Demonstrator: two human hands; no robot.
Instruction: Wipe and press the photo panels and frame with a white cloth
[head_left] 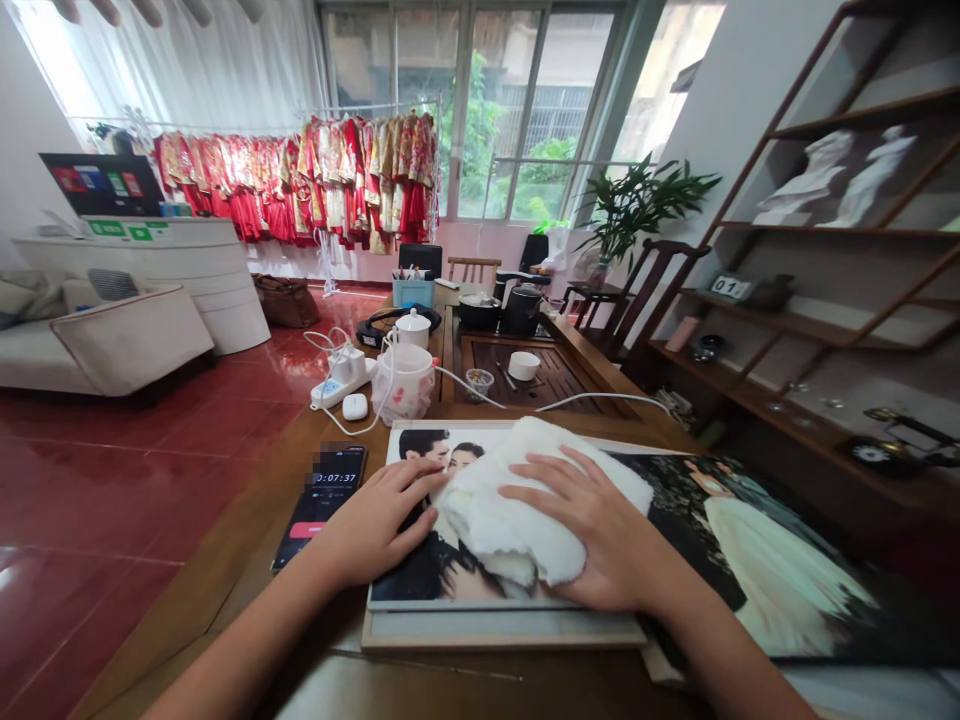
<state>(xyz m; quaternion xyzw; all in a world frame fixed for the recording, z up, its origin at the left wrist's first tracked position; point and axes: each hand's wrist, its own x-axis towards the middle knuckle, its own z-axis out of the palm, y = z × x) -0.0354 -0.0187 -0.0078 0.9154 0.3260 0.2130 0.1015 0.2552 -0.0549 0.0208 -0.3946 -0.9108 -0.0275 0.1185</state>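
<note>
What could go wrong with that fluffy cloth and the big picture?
The right hand rests on a fluffy white cloth over a flat rectangular portrait of a couple; grit underneath might scratch it.
The left hand touches the portrait too, so it could leave smudges.
A dark rectangular phone lies beside the left forearm; a bump might push it off the brown wooden table.

Left hand (405,515) and right hand (592,525): bare, slim-fingered. Left forearm (270,620) and right forearm (716,630) — bare as far as the view's lower edge, slender, narrowing toward the hands.
</note>
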